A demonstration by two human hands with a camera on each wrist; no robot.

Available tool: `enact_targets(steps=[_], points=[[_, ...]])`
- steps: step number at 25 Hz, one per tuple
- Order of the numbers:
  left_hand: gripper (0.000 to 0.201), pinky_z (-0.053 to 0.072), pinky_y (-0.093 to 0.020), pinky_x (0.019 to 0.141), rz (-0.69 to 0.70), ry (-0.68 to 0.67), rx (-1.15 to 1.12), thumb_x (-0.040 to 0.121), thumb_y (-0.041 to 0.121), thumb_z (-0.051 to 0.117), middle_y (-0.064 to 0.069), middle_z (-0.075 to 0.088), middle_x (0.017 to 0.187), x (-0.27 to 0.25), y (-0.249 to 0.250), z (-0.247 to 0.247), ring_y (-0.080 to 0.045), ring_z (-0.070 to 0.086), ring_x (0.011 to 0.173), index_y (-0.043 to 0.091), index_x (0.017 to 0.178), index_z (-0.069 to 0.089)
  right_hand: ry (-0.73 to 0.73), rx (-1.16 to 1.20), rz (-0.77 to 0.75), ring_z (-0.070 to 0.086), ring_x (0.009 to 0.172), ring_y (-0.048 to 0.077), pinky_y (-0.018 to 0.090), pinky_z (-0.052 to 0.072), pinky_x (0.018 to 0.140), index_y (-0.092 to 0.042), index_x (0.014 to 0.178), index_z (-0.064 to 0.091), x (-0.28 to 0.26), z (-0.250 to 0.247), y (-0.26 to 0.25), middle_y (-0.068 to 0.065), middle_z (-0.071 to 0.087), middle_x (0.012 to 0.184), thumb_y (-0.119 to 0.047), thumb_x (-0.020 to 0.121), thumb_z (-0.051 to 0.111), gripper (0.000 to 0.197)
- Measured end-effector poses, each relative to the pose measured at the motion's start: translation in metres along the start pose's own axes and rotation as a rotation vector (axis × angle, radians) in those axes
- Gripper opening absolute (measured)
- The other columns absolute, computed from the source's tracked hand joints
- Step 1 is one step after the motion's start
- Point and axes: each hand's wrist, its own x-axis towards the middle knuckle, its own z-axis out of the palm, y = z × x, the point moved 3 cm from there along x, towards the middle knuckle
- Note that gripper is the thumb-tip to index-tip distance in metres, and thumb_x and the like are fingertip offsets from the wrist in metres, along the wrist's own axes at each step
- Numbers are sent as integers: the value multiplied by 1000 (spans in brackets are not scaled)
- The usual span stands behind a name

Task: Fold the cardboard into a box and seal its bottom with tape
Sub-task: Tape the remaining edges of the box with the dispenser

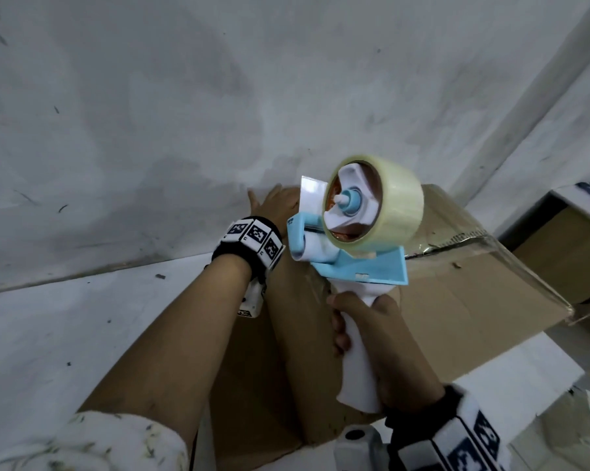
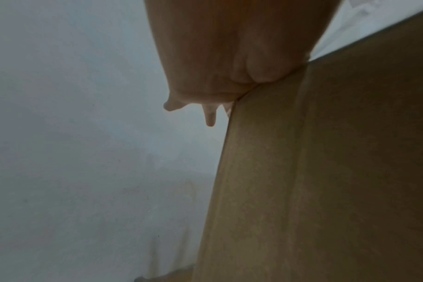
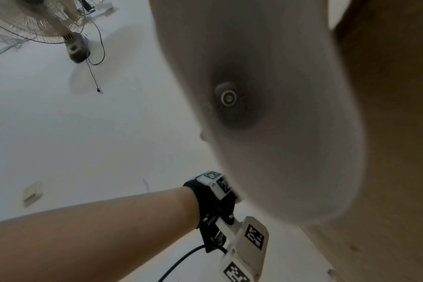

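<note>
A brown cardboard box (image 1: 456, 300) lies on the white table (image 1: 82, 334) with its closed flaps facing up. Clear tape (image 1: 511, 263) shines along its right part and corner. My left hand (image 1: 273, 202) lies flat on the box's far left edge, fingers straight; in the left wrist view the palm (image 2: 229, 57) presses the cardboard (image 2: 326, 171). My right hand (image 1: 365, 328) grips the white handle of a blue and white tape dispenser (image 1: 354, 253), held above the box with its clear tape roll (image 1: 375, 205) on top. The handle's butt (image 3: 266, 114) fills the right wrist view.
A stained white wall (image 1: 218, 96) rises right behind the table. More cardboard boxes (image 1: 565, 256) stand at the right under a white surface. A standing fan (image 3: 44, 24) with a loose cord shows in the right wrist view.
</note>
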Motion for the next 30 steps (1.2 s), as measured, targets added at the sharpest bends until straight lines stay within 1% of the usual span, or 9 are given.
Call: enact_targets(steps=[2, 5, 11, 15, 18, 20, 22, 24, 30], points=[[58, -9, -67, 109, -4, -20, 70, 96, 46, 30, 6, 8, 157, -2, 2, 2, -23, -4, 146, 27, 147, 10, -39, 17, -8, 39, 32, 12, 20, 34, 37, -7, 56, 47, -6, -5, 0, 2, 42, 41, -1, 87, 53, 32], [47, -14, -64, 107, -57, -1, 30, 99, 41, 21, 8, 9, 157, -3, 3, 1, -22, -7, 146, 34, 145, 17, -80, 94, 19, 39, 32, 12, 20, 34, 37, -9, 56, 48, -29, -29, 2, 6, 43, 46, -5, 85, 55, 31], [43, -16, -61, 108, -129, 25, 42, 98, 44, 16, 7, 11, 157, -10, 9, 0, -19, -5, 146, 39, 140, 29, -77, 73, -98, 35, 30, 18, 22, 29, 37, -10, 46, 56, -75, -70, 36, 10, 40, 39, -18, 56, 64, 15], [51, -8, -68, 106, -233, 45, 204, 97, 49, 17, 5, 7, 157, -20, 18, -3, -20, -5, 146, 31, 145, 18, -64, 61, -195, 36, 31, 14, 20, 31, 38, -18, 46, 53, -69, -70, 49, -2, 42, 36, -13, 67, 60, 23], [55, 2, -56, 114, -7, 75, 74, 96, 42, 21, -1, 14, 156, -62, 57, 0, -23, 5, 145, 16, 145, 23, -73, 122, -202, 37, 31, 12, 19, 31, 35, -14, 61, 48, -69, -73, 47, -3, 43, 38, -5, 74, 58, 19], [64, 6, -42, 116, 136, 76, -233, 91, 44, 26, -11, 23, 152, -99, 83, 9, -27, 17, 141, 3, 140, 30, -93, 143, -219, 36, 30, 12, 18, 30, 35, -9, 61, 45, -68, -71, 46, -3, 42, 37, -7, 72, 56, 15], [65, -1, -48, 117, 152, 58, -350, 91, 46, 31, -10, 17, 155, -124, 90, 14, -26, 10, 144, 9, 143, 23, -80, 137, -219, 35, 29, 12, 18, 30, 36, -8, 55, 44, -67, -68, 47, -1, 41, 36, -3, 76, 56, 25], [52, -4, -52, 116, 68, 26, -197, 99, 31, 30, -5, 10, 157, -124, 84, 15, -22, 2, 145, 16, 146, 15, -68, 147, -193, 36, 30, 12, 18, 31, 36, -8, 54, 43, -70, -65, 48, 0, 42, 37, 4, 84, 52, 33], [45, 0, -53, 116, 16, -23, 35, 99, 32, 29, 4, 22, 154, -102, 81, 23, -17, 13, 144, 22, 143, 27, -126, 376, 59, 36, 35, 11, 22, 32, 37, -10, 54, 47, -84, -63, 45, 4, 40, 47, -9, 86, 49, 32]])
